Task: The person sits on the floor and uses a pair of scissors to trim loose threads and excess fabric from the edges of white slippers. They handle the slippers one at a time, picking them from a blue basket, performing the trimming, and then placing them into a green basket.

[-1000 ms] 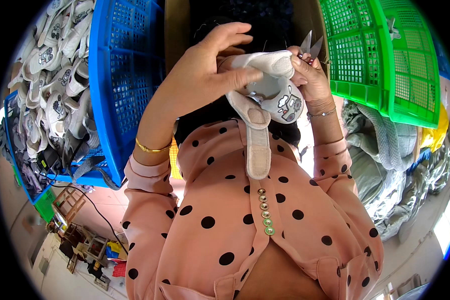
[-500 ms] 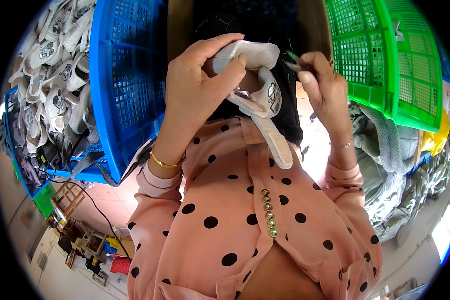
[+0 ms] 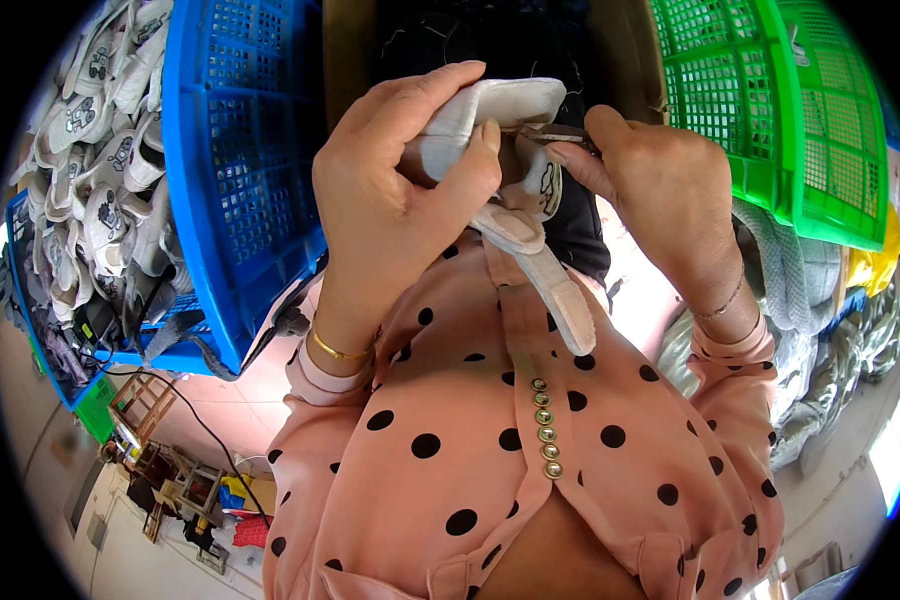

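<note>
In front of my chest, my left hand (image 3: 395, 180) grips a pale fabric shoe upper (image 3: 520, 100), its thumb pressed on the inner side. A cartoon patch shows at the upper's right edge, and a long pale strap (image 3: 560, 300) hangs down over my shirt. My right hand (image 3: 660, 185) is closed around a small dark metal tool that looks like thread snips (image 3: 570, 134). Its tip reaches the upper's opening, just right of my left thumb. My right fingers partly hide the tool, so its blades cannot be told clearly.
At the left stands a blue plastic crate (image 3: 255, 180), beside a heap of similar pale shoe uppers (image 3: 105, 200). A green crate (image 3: 720, 100) is at the right, above grey fabric pieces and clear plastic bags (image 3: 830, 370). Dark material fills a box beyond my hands.
My right hand has moved left, bringing the snips from beside the shoe upper to its opening. My left hand keeps its grip, and the strap has shifted slightly downward.
</note>
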The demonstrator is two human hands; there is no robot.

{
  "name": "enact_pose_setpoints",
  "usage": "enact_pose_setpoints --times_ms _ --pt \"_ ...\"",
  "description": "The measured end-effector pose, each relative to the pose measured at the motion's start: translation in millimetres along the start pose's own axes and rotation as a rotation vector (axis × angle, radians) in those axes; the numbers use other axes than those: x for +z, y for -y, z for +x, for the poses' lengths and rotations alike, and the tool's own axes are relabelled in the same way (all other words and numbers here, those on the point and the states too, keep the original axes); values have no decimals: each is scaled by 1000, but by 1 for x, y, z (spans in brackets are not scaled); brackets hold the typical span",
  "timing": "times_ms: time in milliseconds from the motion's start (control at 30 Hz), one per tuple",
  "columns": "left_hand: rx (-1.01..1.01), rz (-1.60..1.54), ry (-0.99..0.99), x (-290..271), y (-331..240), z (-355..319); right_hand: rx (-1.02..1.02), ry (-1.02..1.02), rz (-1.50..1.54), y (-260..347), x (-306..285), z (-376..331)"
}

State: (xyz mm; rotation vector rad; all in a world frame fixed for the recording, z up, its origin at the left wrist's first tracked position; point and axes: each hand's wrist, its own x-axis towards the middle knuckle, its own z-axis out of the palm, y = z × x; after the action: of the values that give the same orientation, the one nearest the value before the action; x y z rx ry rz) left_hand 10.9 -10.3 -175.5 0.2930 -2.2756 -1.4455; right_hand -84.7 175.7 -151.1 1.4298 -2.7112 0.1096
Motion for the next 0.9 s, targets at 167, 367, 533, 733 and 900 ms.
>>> enact_pose_setpoints --times_ms 167,367,533,733,900 --pt "127 161 6 -3 -5 -4 -7 7 -16 5 -8 4" --pt "189 238 -35 -2 -10 -6 -36 18 -8 9 -15 10" --pt "175 223 -52 -1 -13 -10 -77 82 -68 11 -19 11" --pt "110 130 -60 -3 -15 -11 -134 73 -188 14 -22 11" --pt "115 106 -76 -1 -18 -12 -147 109 -308 14 -25 12"
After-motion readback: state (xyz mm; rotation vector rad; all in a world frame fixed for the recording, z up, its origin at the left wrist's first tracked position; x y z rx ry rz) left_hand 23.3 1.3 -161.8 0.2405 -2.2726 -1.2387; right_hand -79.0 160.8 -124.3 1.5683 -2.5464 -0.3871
